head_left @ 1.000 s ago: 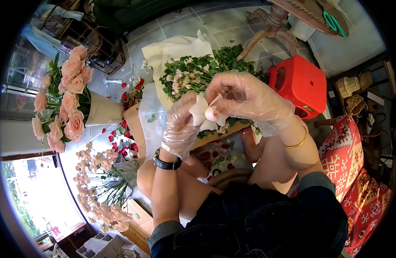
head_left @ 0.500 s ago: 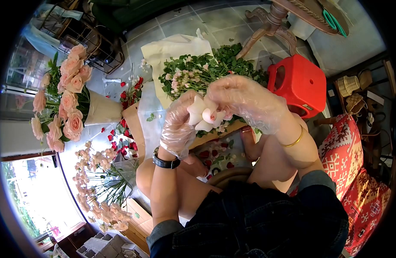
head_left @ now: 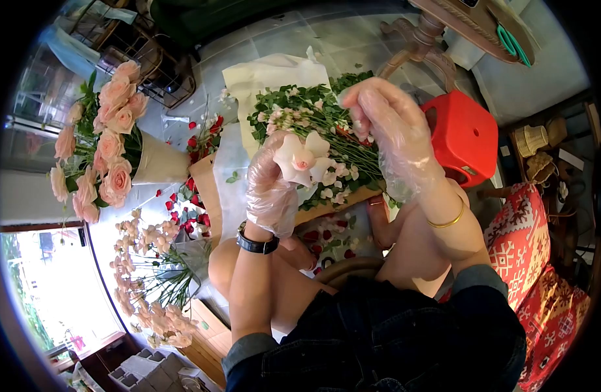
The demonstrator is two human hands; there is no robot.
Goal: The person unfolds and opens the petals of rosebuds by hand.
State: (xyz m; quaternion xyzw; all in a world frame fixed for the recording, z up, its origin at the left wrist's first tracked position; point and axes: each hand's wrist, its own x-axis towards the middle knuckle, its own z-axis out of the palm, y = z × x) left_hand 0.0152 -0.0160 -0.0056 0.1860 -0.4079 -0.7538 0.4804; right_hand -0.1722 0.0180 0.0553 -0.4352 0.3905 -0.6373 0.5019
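Observation:
My left hand (head_left: 269,178), in a clear plastic glove, is closed around the base of a pale rose (head_left: 304,161). The bloom faces up, its outer petals folded back around a pink centre. To the right and apart from it, my right hand (head_left: 393,124), gloved too, hangs raised with its fingers curled together. Whatever those fingertips hold, if anything, I cannot make out. Beneath both hands lies a bunch of small pale pink spray roses (head_left: 294,117) with long green stems, resting on cream paper (head_left: 248,78).
A bucket (head_left: 160,159) of large pink roses (head_left: 117,140) stands at left, with more pale roses (head_left: 144,242) below it. Red petals (head_left: 193,222) litter the floor. A red plastic stool (head_left: 467,134) and a carved table leg (head_left: 424,49) are at right.
My right hand has left the rose and moved up and to the right. The rose stays in my left hand, its open petals now in fuller view.

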